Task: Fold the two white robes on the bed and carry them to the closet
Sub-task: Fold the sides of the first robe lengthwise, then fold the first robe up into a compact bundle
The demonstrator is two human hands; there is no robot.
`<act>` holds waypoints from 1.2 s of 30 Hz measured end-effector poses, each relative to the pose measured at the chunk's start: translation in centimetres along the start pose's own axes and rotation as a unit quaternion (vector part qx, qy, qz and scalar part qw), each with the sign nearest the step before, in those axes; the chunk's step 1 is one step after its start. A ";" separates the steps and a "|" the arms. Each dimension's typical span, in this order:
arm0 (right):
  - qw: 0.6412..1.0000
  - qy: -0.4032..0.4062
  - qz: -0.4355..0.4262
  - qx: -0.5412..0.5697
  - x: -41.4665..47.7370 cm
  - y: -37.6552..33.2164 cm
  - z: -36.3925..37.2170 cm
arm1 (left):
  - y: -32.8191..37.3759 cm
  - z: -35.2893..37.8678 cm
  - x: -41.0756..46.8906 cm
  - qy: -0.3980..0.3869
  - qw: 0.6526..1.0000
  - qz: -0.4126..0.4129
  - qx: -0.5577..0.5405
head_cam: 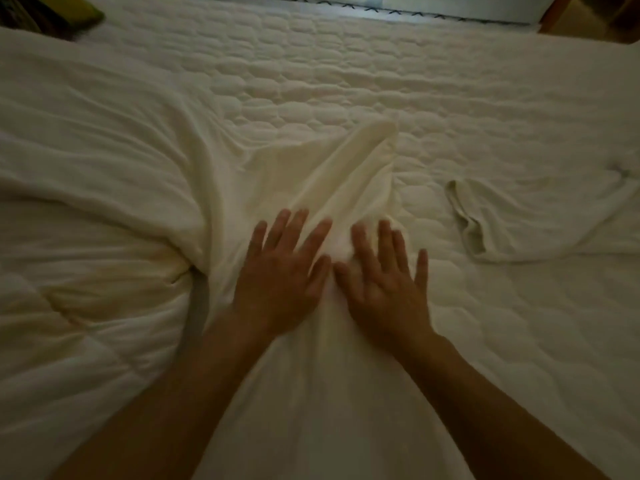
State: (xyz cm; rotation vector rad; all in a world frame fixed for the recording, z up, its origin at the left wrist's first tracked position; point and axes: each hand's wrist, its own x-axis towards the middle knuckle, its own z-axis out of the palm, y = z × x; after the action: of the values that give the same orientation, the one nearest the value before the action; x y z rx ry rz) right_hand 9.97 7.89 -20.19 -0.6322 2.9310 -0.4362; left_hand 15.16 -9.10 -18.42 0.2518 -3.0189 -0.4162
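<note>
- Both hands are laid flat on the nearer robe (329, 358). The left hand (280, 271) and right hand (384, 282) are side by side, palms down, fingers straight and spread. Nothing is gripped or pinched; the cloth is only pressed.
- That robe is spread in the middle of the mattress (346, 81), running up between the two arms. A long flap (346, 174) is doubled over and points away past the fingertips. It could be a sleeve or a front panel, which can't be told.
- Some blur is seen around the fingers, so smoothing versus plain pressing can't be called either.
- Progress looks pretty early. One part seems to have been turned in, but the rest of the cloth is loose and rumpled, and no neat packet has been made yet.
- A second robe (554, 216) is lying off to the right, well apart from both hands. It's unfolded, with an open cuff (471, 226) turned toward the first robe, and by the looks of it it hasn't been touched.
- What's left, then: this fold to be finished, the other robe to be folded, and both carried to the closet, which isn't seen in view.
- Further out, a bunched duvet (86, 168) is pushed right up against the first robe's left side. A dark and green pillow (52, 12) is tucked in the top left corner, and some wooden furniture (588, 19) is glimpsed top right.
</note>
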 end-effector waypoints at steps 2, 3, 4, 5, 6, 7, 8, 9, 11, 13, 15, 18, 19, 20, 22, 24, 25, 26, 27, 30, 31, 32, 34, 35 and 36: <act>0.998 0.000 0.066 -0.005 0.6 2.9 1.3 | -2.3 0.5 4.8 -0.055 0.998 -0.034 0.000; 0.997 0.021 0.079 0.001 0.8 4.0 1.9 | -4.1 1.0 6.8 -0.083 0.994 -0.061 0.031; 0.996 0.035 0.077 -0.002 0.9 4.3 2.3 | -6.0 1.3 8.3 -0.101 0.990 -0.080 0.060; 0.996 0.047 0.072 -0.004 1.0 4.3 2.7 | -7.7 1.3 9.4 -0.098 0.989 -0.087 0.072; 0.995 0.063 0.075 -0.001 1.1 4.3 3.1 | -8.9 1.3 10.4 -0.085 0.990 -0.090 0.073; 0.993 0.083 0.080 0.006 1.1 4.3 3.4 | -9.5 1.2 11.2 -0.073 0.990 -0.093 0.074; 0.992 0.097 0.081 0.012 1.3 4.6 3.8 | -9.9 1.2 12.2 -0.068 0.990 -0.096 0.080; 0.991 0.108 0.078 0.014 1.4 4.8 4.0 | -10.2 1.3 12.8 -0.067 0.990 -0.097 0.083; 0.990 0.125 0.064 0.017 1.8 5.3 4.3 | -10.6 1.8 13.3 -0.049 0.993 -0.093 0.062; 0.985 0.166 0.053 0.008 1.7 5.6 4.3 | -10.7 1.9 13.5 0.004 0.996 -0.092 -0.008; 0.973 0.226 0.037 0.008 2.5 6.5 3.9 | -11.1 1.9 13.6 0.080 0.985 -0.097 -0.114; 0.958 0.199 0.170 0.118 9.3 5.9 -0.9 | -11.8 2.7 13.2 0.135 0.955 -0.120 -0.233; 0.947 0.141 0.227 0.179 11.8 4.8 -2.0 | -12.3 3.1 13.2 0.141 0.946 -0.130 -0.262; 0.937 0.091 0.256 0.219 13.9 3.8 -2.8 | -12.7 3.5 13.2 0.140 0.940 -0.136 -0.280; 0.943 0.020 0.227 0.244 16.5 1.6 -4.0 | -13.1 3.6 13.2 0.135 0.941 -0.134 -0.279; 0.942 -0.025 0.209 0.260 16.8 0.4 -4.4 | -13.2 3.4 13.2 0.132 0.941 -0.146 -0.274; 0.940 -0.036 0.219 0.261 16.0 0.2 -4.7 | -13.0 3.2 13.3 0.128 0.937 -0.157 -0.286; 0.938 -0.046 0.227 0.257 14.6 0.5 -4.6 | -12.8 3.0 13.4 0.127 0.933 -0.161 -0.295; 0.939 -0.050 0.229 0.252 13.0 0.6 -4.5 | -12.8 2.8 13.4 0.127 0.932 -0.161 -0.298; 0.947 -0.051 0.209 0.237 9.8 1.1 -4.6 | -12.6 2.3 13.2 0.115 0.937 -0.164 -0.287; 0.952 -0.033 0.199 0.231 9.8 2.0 -4.3 | -12.5 2.1 13.1 0.108 0.936 -0.171 -0.290; 0.956 -0.002 0.193 0.219 10.1 3.3 -3.9 | -12.6 1.9 13.3 0.098 0.928 -0.181 -0.310; 0.966 0.073 0.159 0.193 10.9 5.7 -3.4 | -12.3 1.3 13.6 0.083 0.914 -0.198 -0.344; 0.971 0.092 0.140 0.168 10.9 6.6 -2.9 | -12.2 0.9 13.6 0.075 0.919 -0.207 -0.326; 0.976 0.099 0.135 0.140 10.7 7.3 -2.2 | -12.1 0.7 13.5 0.073 0.932 -0.207 -0.288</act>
State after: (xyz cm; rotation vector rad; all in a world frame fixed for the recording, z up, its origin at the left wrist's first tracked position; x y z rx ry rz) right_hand -2.93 10.32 -20.79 -0.1581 2.9883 -0.9032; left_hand 3.66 -22.77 -21.63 0.8196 -2.5334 -1.2183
